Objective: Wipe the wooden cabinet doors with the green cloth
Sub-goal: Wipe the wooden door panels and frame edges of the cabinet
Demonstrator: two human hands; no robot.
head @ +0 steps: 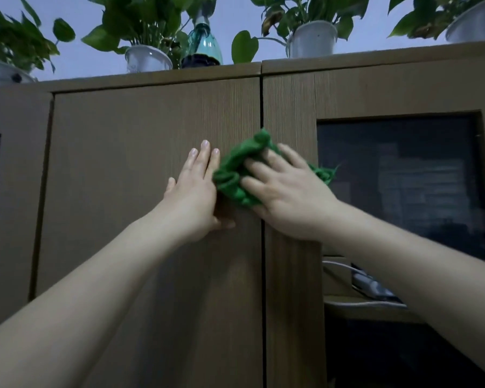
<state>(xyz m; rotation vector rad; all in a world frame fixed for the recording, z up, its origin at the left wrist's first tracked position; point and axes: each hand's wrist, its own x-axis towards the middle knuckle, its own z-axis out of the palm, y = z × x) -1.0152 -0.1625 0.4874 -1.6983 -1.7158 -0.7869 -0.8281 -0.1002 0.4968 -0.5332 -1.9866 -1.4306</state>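
The right hand point(286, 191) presses the bunched green cloth point(235, 175) over the seam between cabinet doors point(151, 163); the left hand point(193, 191) rests flat, fingers straight. The wad could snag in that gap

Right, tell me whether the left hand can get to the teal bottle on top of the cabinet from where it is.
Probably yes. The left hand lies flat and empty on the wooden door, nothing stands between it and the teal bottle, though the bottle sits well above it, between potted plants; reach is uncertain.
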